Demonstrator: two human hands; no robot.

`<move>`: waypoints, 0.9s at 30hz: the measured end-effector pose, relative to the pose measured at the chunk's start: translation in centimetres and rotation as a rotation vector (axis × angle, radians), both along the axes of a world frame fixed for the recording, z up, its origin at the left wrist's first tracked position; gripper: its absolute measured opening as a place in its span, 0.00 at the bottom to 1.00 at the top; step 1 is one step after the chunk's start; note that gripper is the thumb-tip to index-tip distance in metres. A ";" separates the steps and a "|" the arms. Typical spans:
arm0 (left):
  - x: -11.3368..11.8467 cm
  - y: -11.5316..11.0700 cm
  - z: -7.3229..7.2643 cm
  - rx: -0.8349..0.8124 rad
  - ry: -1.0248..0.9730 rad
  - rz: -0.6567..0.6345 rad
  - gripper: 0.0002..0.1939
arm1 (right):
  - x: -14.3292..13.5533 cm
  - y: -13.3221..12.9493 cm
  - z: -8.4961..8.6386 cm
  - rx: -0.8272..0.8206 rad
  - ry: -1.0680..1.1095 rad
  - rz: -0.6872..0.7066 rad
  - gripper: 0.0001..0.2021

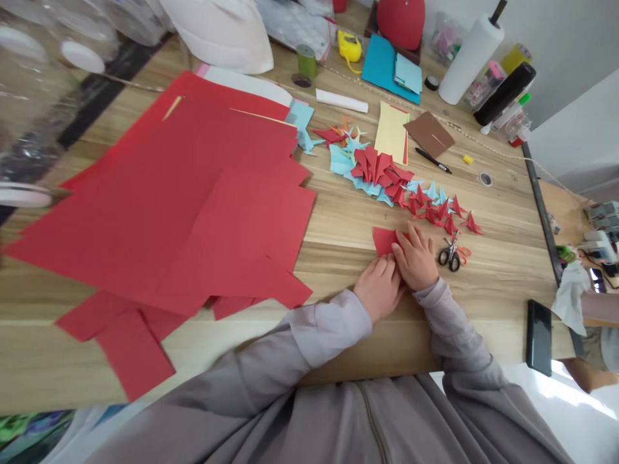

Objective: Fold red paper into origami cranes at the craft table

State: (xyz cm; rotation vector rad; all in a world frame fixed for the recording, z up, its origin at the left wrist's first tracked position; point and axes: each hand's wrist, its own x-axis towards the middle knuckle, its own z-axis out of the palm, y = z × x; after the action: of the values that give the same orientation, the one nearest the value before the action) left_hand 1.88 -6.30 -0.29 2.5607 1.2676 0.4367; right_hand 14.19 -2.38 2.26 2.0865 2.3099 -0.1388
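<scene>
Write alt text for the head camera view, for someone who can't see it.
The left hand and right hand press close together on a small red paper on a wooden table. Beyond them lie red and light blue folded paper shapes; scissors are at right, and a large pile of red sheets at left.

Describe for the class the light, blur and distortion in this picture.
Head view: glare whitens the floor at lower right; head view: the jars at upper left look smeared and stretched towards the corner; head view: the table darkens between the sleeves; head view: the hands look slightly soft.
</scene>
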 end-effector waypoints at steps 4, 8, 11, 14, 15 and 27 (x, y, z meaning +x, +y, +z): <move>-0.2 0.1 0.0 -0.015 -0.006 0.014 0.26 | 0.7 0.1 -1.1 0.056 0.045 0.063 0.21; -0.4 0.1 -0.1 -0.019 -0.025 0.046 0.22 | 0.9 0.1 -2.1 0.105 0.065 0.048 0.20; -0.6 0.3 -0.1 -0.013 -0.030 0.062 0.21 | 1.0 0.1 -2.6 0.131 0.062 0.056 0.20; -0.9 0.7 -0.2 0.005 -0.017 0.088 0.23 | 1.0 0.1 -3.0 0.150 0.102 0.045 0.20; -1.0 0.9 -0.3 0.016 -0.007 0.093 0.25 | 1.1 0.1 -3.1 0.150 0.117 0.042 0.20; -1.2 3.0 0.0 0.098 0.207 -0.029 0.32 | 0.9 0.3 -3.4 0.145 0.164 0.017 0.19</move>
State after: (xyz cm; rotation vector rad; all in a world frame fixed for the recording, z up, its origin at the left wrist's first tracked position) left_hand 0.71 -3.33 -0.26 2.7627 1.3036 0.2380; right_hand 15.08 -2.06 -1.13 2.1994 2.5014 -0.1519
